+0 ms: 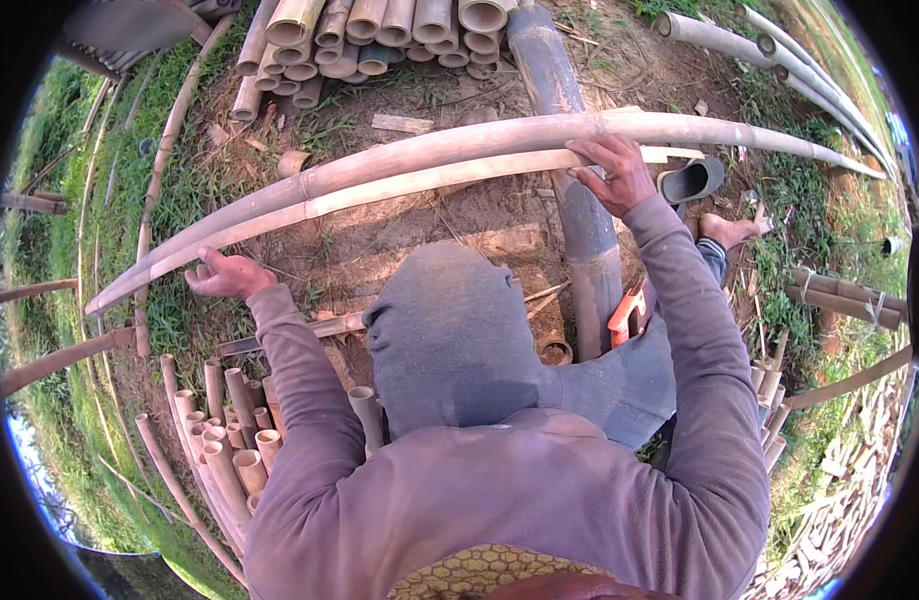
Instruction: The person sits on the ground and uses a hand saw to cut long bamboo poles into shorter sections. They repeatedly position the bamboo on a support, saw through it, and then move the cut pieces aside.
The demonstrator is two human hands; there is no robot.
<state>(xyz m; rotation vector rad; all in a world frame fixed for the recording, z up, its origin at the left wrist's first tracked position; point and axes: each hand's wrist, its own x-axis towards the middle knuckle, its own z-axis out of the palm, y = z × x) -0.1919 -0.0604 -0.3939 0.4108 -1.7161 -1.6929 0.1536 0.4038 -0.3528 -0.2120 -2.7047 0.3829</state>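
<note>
Bamboo strip [419, 182] arcs over open ground [379, 236], right hand [616, 174] gripping it, left hand [231, 274] at its edge, grip unclear

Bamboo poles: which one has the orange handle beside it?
The thick grey pole running beneath the right hand; no other has the orange handle beside it.

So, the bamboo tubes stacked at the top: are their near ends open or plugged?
Open, where visible: the stacked tubes show round hollow ends.

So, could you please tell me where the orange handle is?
In the head view, the orange handle sits right of centre, just right of the thick dark bamboo pole, below the right hand.
</note>
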